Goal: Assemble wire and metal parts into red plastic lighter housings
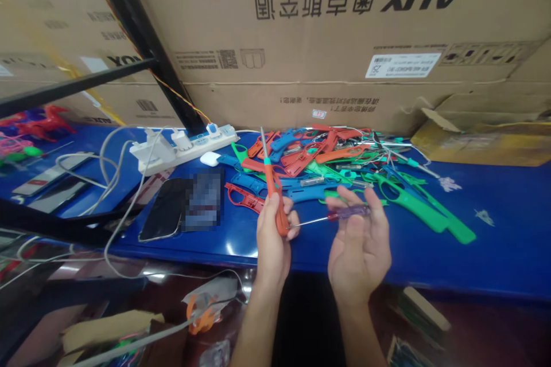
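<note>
In the head view my left hand (275, 229) is closed around an orange long-nosed lighter (271, 180), its metal nose pointing up and a teal collar below it. My right hand (359, 246) holds a screwdriver (344, 214) with a clear purple-red handle between thumb and fingers. The screwdriver's thin shaft points left, and its tip meets the lower end of the orange handle. Behind both hands lies a pile of orange, blue and green lighter shells (316, 186), mixed with metal tubes and thin wires. Green shell halves (424, 206) lie to the right.
A white power strip (196, 148) with plugs and cables stands at the left on the blue table (430, 264). Near it lies a dark phone-like slab (166, 209). Large cardboard boxes (322, 40) form the back wall. A black metal frame (150, 34) rises at left.
</note>
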The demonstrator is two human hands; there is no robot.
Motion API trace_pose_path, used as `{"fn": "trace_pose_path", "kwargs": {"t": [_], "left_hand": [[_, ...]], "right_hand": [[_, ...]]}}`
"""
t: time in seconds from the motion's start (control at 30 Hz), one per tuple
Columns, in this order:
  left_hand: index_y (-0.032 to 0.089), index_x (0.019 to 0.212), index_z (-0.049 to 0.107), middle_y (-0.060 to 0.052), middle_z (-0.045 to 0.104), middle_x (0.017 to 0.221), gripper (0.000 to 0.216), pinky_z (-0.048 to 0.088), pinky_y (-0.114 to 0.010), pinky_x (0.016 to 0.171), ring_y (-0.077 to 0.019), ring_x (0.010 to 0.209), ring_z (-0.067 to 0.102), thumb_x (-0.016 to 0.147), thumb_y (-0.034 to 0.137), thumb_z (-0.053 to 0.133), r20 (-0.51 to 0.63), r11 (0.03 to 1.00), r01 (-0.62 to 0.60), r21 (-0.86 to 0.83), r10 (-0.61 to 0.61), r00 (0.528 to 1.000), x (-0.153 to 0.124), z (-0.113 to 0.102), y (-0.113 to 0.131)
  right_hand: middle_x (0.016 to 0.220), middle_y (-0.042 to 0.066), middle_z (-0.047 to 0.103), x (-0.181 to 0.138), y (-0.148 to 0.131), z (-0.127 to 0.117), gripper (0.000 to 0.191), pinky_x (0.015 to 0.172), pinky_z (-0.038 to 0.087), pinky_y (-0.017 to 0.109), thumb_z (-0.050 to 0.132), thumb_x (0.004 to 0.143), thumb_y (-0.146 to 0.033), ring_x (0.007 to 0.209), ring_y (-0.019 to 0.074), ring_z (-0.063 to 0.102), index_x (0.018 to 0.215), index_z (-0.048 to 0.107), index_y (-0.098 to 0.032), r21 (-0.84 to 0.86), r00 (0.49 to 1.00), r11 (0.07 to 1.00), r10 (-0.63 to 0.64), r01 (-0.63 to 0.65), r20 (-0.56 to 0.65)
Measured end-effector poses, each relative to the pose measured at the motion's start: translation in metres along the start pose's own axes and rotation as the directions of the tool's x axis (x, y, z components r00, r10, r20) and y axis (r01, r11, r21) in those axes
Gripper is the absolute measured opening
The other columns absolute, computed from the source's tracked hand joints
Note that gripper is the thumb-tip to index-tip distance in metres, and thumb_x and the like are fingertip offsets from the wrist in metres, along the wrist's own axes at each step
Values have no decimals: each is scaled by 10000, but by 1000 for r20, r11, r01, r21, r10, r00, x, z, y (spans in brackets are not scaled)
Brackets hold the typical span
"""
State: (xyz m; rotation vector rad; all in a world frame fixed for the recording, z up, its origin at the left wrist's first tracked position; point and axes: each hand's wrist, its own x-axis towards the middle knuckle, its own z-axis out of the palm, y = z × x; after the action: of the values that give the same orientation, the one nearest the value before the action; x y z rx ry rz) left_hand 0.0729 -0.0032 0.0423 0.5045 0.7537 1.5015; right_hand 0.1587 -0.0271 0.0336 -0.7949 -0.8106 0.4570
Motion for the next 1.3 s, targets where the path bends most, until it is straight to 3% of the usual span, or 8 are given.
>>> {"fn": "trace_pose_path", "kwargs": {"t": [0.13, 0.3, 0.47, 0.63, 0.83, 1.0, 1.17, 1.3], "left_hand": [[170, 796, 490, 42, 443, 734, 339, 217, -152, 364, -23, 438, 355, 898, 434, 676, -1, 999, -24, 34, 24, 1000, 0, 1, -1], [176, 807, 484, 46, 442, 736, 316, 217, -147, 361, -21, 434, 353, 890, 405, 685, -6, 1000, -4, -6, 4, 1000, 0, 1, 1], [176, 790, 473, 49, 444, 722, 340, 220, -142, 358, -19, 428, 347, 878, 408, 706, -7, 1000, -11, 0, 11, 1000, 1, 0, 2], [175, 806, 485, 56, 419, 712, 317, 215, -139, 356, -22, 431, 337, 853, 376, 726, -10, 999, 20, -47, -20, 1000, 1, -1, 4], [177, 785, 475, 55, 420, 720, 328, 235, -147, 357, -21, 429, 321, 844, 365, 738, -15, 998, 18, -59, -19, 1000, 0, -2, 7], [186, 847, 487, 63, 401, 717, 301, 228, -137, 359, -26, 438, 308, 834, 349, 740, -10, 993, 61, -102, -62, 998, 0, -2, 9], [178, 792, 468, 56, 409, 716, 312, 229, -133, 356, -20, 433, 311, 841, 331, 735, -1, 997, 45, -68, -46, 999, 0, -3, 9], [176, 804, 487, 54, 417, 718, 306, 250, -127, 354, -22, 438, 319, 838, 329, 749, -24, 996, 36, -79, -38, 999, 0, -2, 9]], "right_hand": [[866, -18, 664, -1, 0, -3, 240, 687, 603, 308, 698, 924, -174, 730, 134, 703, 1143, 719, -268, -46, 996, 999, -19, 16, -82], [1137, 78, 686, -1, 2, -4, 321, 798, 620, 386, 556, 1020, -313, 964, 195, 717, 1316, 661, -249, 8, 992, 992, 123, -123, -27], [886, 16, 694, 0, 5, -9, 260, 714, 608, 324, 694, 934, -246, 761, 153, 709, 1190, 734, -234, -37, 983, 986, 156, -160, -94], [1238, 90, 685, 0, 3, -8, 366, 879, 615, 441, 553, 1020, -283, 1049, 215, 706, 1377, 634, -279, 47, 987, 987, 150, -153, 60], [900, 15, 668, 0, 5, -13, 205, 687, 606, 306, 649, 962, -200, 808, 156, 699, 1108, 771, -277, -22, 991, 996, 91, -89, 96], [1145, 57, 701, -2, 4, -13, 345, 859, 597, 413, 496, 1049, -285, 960, 189, 719, 1370, 619, -316, -6, 965, 988, 153, -155, 215], [877, -3, 728, -3, 2, -11, 295, 780, 604, 359, 650, 971, -245, 790, 171, 738, 1264, 663, -277, -51, 984, 989, 145, -141, 99], [1198, 82, 718, -1, 4, -12, 364, 897, 596, 413, 541, 1031, -332, 1026, 207, 723, 1378, 618, -255, -35, 971, 978, 208, -205, 121]]}}
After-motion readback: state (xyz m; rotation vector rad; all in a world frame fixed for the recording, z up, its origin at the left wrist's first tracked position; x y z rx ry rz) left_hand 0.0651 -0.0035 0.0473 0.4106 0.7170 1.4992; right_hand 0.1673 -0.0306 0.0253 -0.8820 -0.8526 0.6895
